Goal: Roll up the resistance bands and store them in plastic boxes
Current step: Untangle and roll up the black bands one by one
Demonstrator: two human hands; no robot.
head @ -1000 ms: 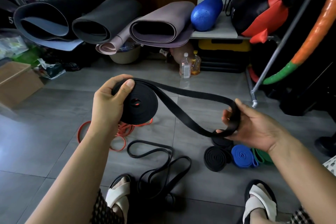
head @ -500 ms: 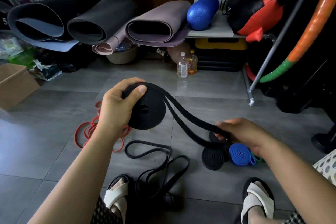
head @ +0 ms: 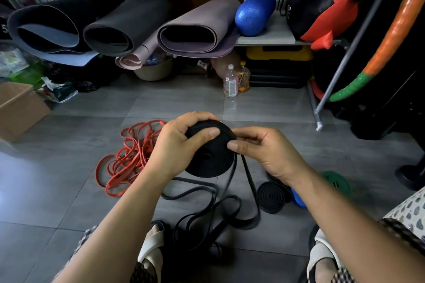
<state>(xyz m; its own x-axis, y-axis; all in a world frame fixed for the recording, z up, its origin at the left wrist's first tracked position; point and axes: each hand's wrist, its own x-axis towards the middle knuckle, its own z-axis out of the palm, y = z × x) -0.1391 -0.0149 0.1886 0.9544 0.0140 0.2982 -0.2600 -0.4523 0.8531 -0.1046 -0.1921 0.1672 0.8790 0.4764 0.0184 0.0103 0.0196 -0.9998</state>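
Observation:
My left hand (head: 178, 145) grips a thick black roll of resistance band (head: 212, 158), thumb across its flat face. My right hand (head: 264, 153) pinches the band at the roll's right edge. The band's loose tail (head: 249, 181) hangs down from there to the floor. On the tiles lie a loose thin black band (head: 195, 193), a tangle of red bands (head: 128, 161), a rolled black band (head: 271, 196), a rolled blue band (head: 299, 200) partly behind my right wrist, and a rolled green band (head: 337, 181). No plastic box is in view.
Rolled yoga mats (head: 128, 27) and a blue foam roller (head: 255, 12) lie on a low shelf at the back. Two bottles (head: 235, 81) stand on the floor. A cardboard box (head: 18, 108) sits left, a metal rack leg (head: 318, 119) right. My sandalled feet (head: 153, 253) are below.
My right hand has come up and left from the far end of the band to the roll's edge. The stretched tail has gone slack and hangs down. The roll has dropped lower.

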